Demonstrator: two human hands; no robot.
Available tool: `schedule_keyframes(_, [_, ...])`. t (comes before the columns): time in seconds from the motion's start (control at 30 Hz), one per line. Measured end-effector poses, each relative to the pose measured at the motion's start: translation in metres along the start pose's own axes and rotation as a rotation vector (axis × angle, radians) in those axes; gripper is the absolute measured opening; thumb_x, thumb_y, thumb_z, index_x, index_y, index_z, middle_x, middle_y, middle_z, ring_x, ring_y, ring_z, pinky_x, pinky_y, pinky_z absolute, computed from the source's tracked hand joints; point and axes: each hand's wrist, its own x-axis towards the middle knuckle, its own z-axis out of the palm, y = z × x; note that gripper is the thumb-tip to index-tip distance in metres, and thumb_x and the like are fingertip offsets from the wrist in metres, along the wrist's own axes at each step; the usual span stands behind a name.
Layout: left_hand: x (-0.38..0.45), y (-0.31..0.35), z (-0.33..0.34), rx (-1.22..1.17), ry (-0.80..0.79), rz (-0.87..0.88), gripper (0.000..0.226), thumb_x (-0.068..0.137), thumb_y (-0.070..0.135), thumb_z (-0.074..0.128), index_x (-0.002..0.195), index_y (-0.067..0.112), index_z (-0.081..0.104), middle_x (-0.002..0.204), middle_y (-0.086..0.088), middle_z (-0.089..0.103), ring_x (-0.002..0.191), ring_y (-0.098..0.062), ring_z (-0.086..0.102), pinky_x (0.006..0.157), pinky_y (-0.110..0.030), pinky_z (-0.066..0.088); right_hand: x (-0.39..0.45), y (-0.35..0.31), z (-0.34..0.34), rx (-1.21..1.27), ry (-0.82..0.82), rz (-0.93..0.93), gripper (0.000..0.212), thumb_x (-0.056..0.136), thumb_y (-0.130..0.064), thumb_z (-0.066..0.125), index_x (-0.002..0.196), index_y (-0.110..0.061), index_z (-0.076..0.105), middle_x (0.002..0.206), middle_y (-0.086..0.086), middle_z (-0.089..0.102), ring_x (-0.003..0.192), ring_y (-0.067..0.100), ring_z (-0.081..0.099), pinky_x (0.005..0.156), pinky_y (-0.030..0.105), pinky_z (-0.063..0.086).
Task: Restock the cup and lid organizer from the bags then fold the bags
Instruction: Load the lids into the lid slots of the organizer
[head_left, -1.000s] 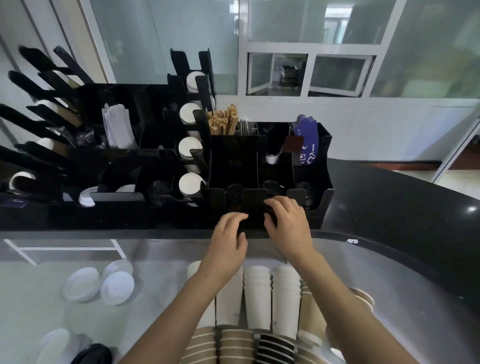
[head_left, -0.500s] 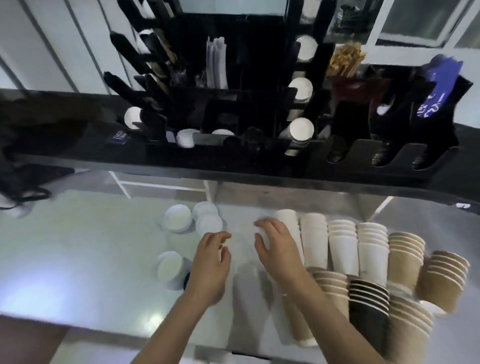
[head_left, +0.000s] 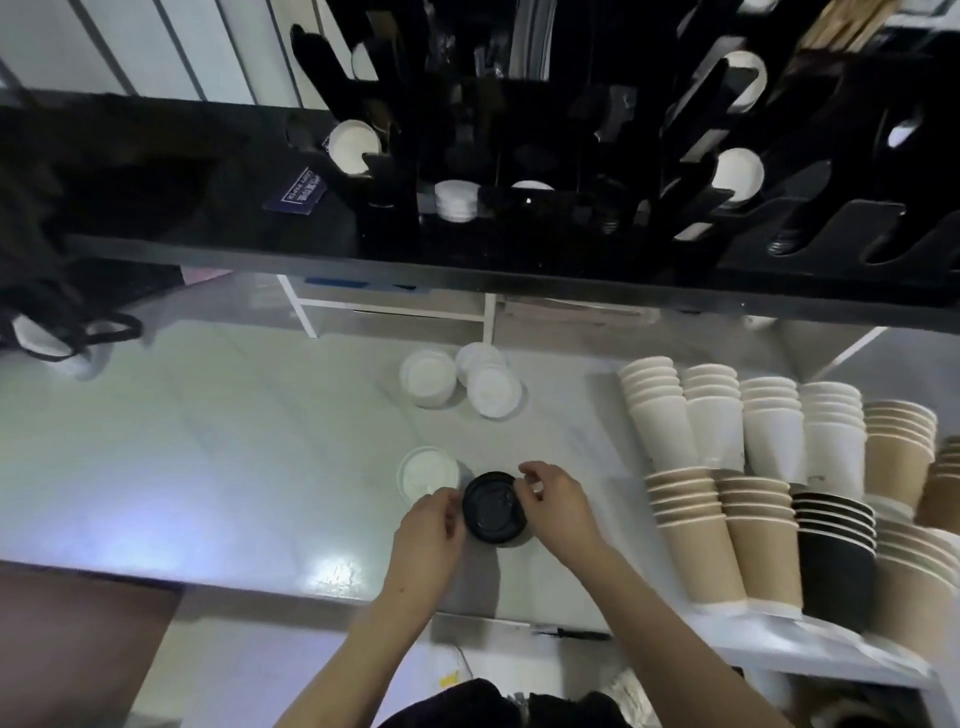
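A stack of black lids (head_left: 491, 508) stands on the steel counter (head_left: 234, 457) in front of me. My left hand (head_left: 428, 530) grips its left side and my right hand (head_left: 553, 501) pinches its right rim. A stack of white lids (head_left: 428, 474) stands just left of it, touching my left hand. More white lid stacks (head_left: 460, 376) lie further back. The black cup and lid organizer (head_left: 571, 156) stands on the raised black shelf above, with white lids showing in some slots.
Rows of stacked white, brown and black paper cups (head_left: 753, 467) lie on their sides at the right of the counter. A dark bag (head_left: 47, 312) hangs at the left edge. A small dark blue card (head_left: 296, 195) lies on the shelf.
Both hands came down from the organizer's front to the counter and moved left, closing round the black lid stack. My view has tilted down and left.
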Motion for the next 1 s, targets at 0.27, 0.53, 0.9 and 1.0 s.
schedule_keyframes(0.27, [0.000, 0.001, 0.003, 0.007, -0.104, -0.003, 0.039, 0.095, 0.017, 0.057, 0.133, 0.024, 0.062, 0.111, 0.004, 0.071, 0.098, -0.018, 0.067, 0.088, -0.035, 0.053, -0.006, 0.003, 0.011, 0.122, 0.006, 0.174, 0.021, 0.101, -0.020, 0.061, 0.112, -0.013, 0.076, 0.100, 0.001, 0.074, 0.097, 0.021, 0.067, 0.078, 0.024, 0.045])
schedule_keyframes(0.53, [0.013, 0.007, 0.011, -0.158, -0.098, 0.041, 0.042, 0.080, 0.042, 0.043, 0.117, 0.035, 0.063, 0.103, 0.007, 0.068, 0.094, -0.008, 0.067, 0.084, -0.039, 0.059, -0.017, -0.005, -0.018, 0.413, 0.073, 0.206, 0.013, 0.100, -0.021, 0.062, 0.104, -0.021, 0.074, 0.095, -0.001, 0.077, 0.088, 0.015, 0.070, 0.067, 0.017, 0.048])
schedule_keyframes(0.9, [0.033, 0.126, -0.012, -0.783, -0.118, -0.007, 0.050, 0.101, 0.031, 0.063, 0.149, 0.031, 0.047, 0.132, 0.000, 0.057, 0.111, -0.013, 0.068, 0.085, -0.035, 0.063, -0.021, -0.030, -0.108, 0.643, 0.199, -0.127, 0.036, 0.099, -0.020, 0.071, 0.133, -0.030, 0.064, 0.125, -0.008, 0.071, 0.115, 0.007, 0.068, 0.095, 0.025, 0.056])
schedule_keyframes(1.0, [0.033, 0.162, -0.017, -0.938, -0.161, 0.023, 0.050, 0.097, 0.037, 0.069, 0.143, 0.036, 0.049, 0.133, 0.002, 0.058, 0.108, -0.010, 0.071, 0.087, -0.037, 0.063, -0.024, -0.033, -0.132, 0.637, 0.234, -0.254, 0.041, 0.095, -0.013, 0.075, 0.131, -0.030, 0.066, 0.128, -0.008, 0.068, 0.120, 0.014, 0.066, 0.098, 0.028, 0.056])
